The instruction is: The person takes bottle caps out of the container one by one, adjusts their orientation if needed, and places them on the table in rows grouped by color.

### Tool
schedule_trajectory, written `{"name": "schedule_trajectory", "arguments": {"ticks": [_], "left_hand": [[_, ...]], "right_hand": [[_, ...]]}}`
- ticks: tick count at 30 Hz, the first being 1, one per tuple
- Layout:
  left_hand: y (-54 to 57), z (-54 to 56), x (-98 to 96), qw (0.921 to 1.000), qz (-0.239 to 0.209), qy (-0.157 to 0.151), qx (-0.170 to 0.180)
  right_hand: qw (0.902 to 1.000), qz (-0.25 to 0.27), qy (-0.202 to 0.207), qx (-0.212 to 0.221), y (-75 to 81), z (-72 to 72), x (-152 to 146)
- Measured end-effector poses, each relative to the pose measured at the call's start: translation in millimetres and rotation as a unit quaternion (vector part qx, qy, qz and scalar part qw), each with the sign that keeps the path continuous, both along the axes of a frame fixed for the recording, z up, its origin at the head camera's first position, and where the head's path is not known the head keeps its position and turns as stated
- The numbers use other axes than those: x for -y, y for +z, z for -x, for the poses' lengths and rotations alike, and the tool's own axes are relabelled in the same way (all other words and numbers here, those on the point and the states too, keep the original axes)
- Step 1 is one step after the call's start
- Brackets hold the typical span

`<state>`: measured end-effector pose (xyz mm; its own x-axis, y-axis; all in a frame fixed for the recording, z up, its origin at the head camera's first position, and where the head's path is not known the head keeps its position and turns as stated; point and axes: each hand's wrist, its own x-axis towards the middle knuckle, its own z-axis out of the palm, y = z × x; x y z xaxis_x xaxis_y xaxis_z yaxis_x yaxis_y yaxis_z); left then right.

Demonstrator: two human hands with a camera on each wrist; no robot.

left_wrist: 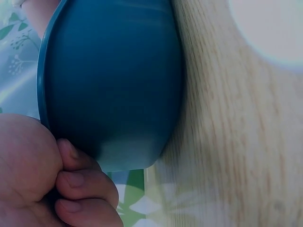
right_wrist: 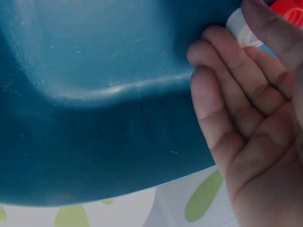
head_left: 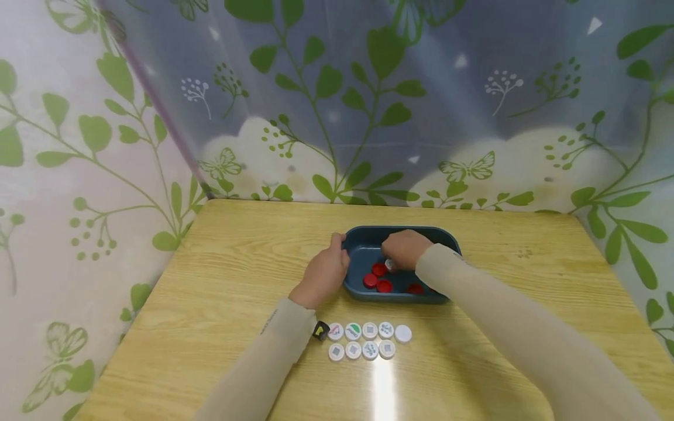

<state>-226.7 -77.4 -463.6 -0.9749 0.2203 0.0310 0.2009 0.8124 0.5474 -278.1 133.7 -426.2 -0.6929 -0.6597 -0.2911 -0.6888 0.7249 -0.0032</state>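
Note:
A dark blue tray (head_left: 363,297) with rounded corners stands on the wooden table and holds several red bottle caps (head_left: 370,280). My left hand (head_left: 327,270) grips the tray's left end, with curled fingers (left_wrist: 85,184) against its rim in the left wrist view. Inside the tray, my right hand (head_left: 406,248) reaches down and pinches a white bottle cap (right_wrist: 244,28) between thumb and fingertips. A red cap (right_wrist: 289,10) lies just beyond it in the right wrist view. The right hand and sleeve hide part of the tray's contents.
In front of the tray, several white bottle caps (head_left: 370,331) lie in two rows on the wooden table (head_left: 237,251), some with printed marks. A small black tag (head_left: 320,331) is at my left cuff. Patterned cloth (head_left: 326,146) hangs behind the table.

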Motion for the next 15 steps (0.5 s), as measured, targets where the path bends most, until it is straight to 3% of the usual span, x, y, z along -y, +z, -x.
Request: {"name": "schedule_trajectory", "arguments": {"ticks": [11,15], "left_hand": [[-3.0,-1.3,-0.8,1.0000,-0.007,-0.002,-0.002],[-3.0,0.8,-0.1,0.9998,0.006,-0.007,-0.018]], "right_hand": [[0.9999,0.010,0.005,-0.010,-12.6,0.3,-9],[0.9989,0.027,0.021,-0.031,-5.7,0.7,-17]]}}
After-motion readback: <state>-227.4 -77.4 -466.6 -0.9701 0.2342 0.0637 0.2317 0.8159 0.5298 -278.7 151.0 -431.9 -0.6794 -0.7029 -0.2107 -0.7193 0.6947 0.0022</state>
